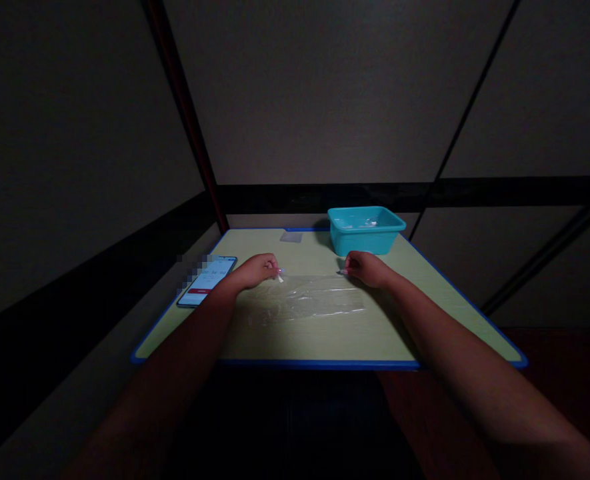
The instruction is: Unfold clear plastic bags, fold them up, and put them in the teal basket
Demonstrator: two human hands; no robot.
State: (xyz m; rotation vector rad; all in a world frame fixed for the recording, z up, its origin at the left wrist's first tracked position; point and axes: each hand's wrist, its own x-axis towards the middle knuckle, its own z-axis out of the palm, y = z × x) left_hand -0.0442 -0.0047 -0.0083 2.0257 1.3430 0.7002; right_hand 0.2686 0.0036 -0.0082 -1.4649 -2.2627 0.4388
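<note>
A clear plastic bag (315,299) lies spread and wrinkled on the pale yellow table (319,343), between my two hands. My left hand (265,269) is closed in a pinch on the bag's far left corner. At the far right corner my right hand (365,268) also pinches the plastic between thumb and fingers. The bag's far edge runs fairly straight from one hand to the other. Its near part rests on the table top.
Behind my right hand stands a turquoise basket (365,239) with some clear plastic inside. A phone (207,283) with a lit screen lies at the left, beside my left forearm. A small greyish flat piece (291,237) lies near the far edge.
</note>
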